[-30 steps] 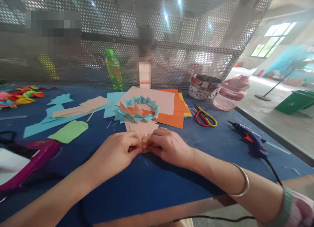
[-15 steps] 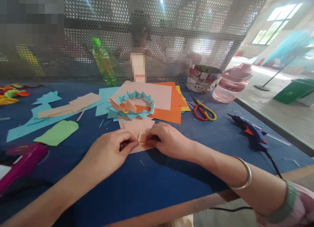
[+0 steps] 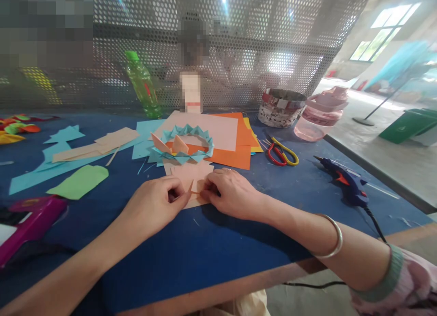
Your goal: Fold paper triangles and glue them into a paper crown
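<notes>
Both hands meet over a small folded peach paper piece (image 3: 195,187) near the table's front. My left hand (image 3: 160,195) pinches its left side between thumb and fingers. From the right, my right hand (image 3: 228,193) grips the other side, fingertips curled. A pointed fold sticks up between them. Under it lies a peach paper sheet (image 3: 174,168). Just behind stands a ring of folded blue paper (image 3: 201,156) with pointed edges, and peach folded points (image 3: 180,144) sit at its front left. My fingers partly hide the small piece.
Scissors (image 3: 280,153) and a dark blue glue gun (image 3: 344,179) lie at the right; a magenta glue gun (image 3: 37,220) is at the left. Behind are orange sheets (image 3: 235,156), a green bottle (image 3: 143,86), a woven basket (image 3: 280,111) and a pink bottle (image 3: 316,120). Green paper (image 3: 80,181) lies left.
The hands have stayed almost in place, both still pinching the folded peach paper. Its upright fold shows slightly more between the fingers. The view has shifted a little.
</notes>
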### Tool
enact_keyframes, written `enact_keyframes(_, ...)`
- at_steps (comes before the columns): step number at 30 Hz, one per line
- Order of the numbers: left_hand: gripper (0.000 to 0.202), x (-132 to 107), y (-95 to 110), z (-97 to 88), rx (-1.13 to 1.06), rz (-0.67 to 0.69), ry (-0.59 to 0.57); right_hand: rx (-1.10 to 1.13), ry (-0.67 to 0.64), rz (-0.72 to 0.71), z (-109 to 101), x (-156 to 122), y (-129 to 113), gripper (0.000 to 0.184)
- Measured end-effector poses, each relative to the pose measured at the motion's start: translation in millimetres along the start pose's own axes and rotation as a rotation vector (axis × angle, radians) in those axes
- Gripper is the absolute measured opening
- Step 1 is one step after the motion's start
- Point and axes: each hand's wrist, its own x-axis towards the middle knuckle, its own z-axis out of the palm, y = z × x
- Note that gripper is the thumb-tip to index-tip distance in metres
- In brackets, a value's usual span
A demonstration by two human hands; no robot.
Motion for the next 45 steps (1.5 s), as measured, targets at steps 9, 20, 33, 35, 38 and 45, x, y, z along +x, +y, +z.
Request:
enact_keyframes(9, 0.030, -0.9, -2.3, 1.3, 0.024, 0.005, 0.013, -0.045, 0.000, 0.043, -3.5, 1.7, -3.7, 0.021)
enact_keyframes(20, 0.029, 1.4, -1.6, 2.8, 0.017, 0.020, 0.032, -0.002, 0.021, 0.070, 1.5, 2.5, -0.2, 0.024)
enact_keyframes(33, 0.015, 3.9, -6.8, -1.6, -0.131, -0.067, -0.007, 0.132, -0.010, 0.160, -4.3, 1.1, -2.8, 0.020)
enact_keyframes(35, 0.011, 3.7, -7.5, -3.6, -0.140, -0.045, -0.020, 0.134, -0.010, 0.154, -3.6, 1.2, -1.8, 0.021)
enact_keyframes(38, 0.006, 3.2, -8.7, -6.7, -0.122, 0.010, -0.071, 0.140, -0.001, 0.138, -2.9, 1.3, 0.0, 0.022)
enact_keyframes(45, 0.012, 1.2, -14.4, -13.5, -0.077, 0.141, -0.210, 0.150, -0.003, 0.111, -3.1, 1.1, 1.4, 0.024)
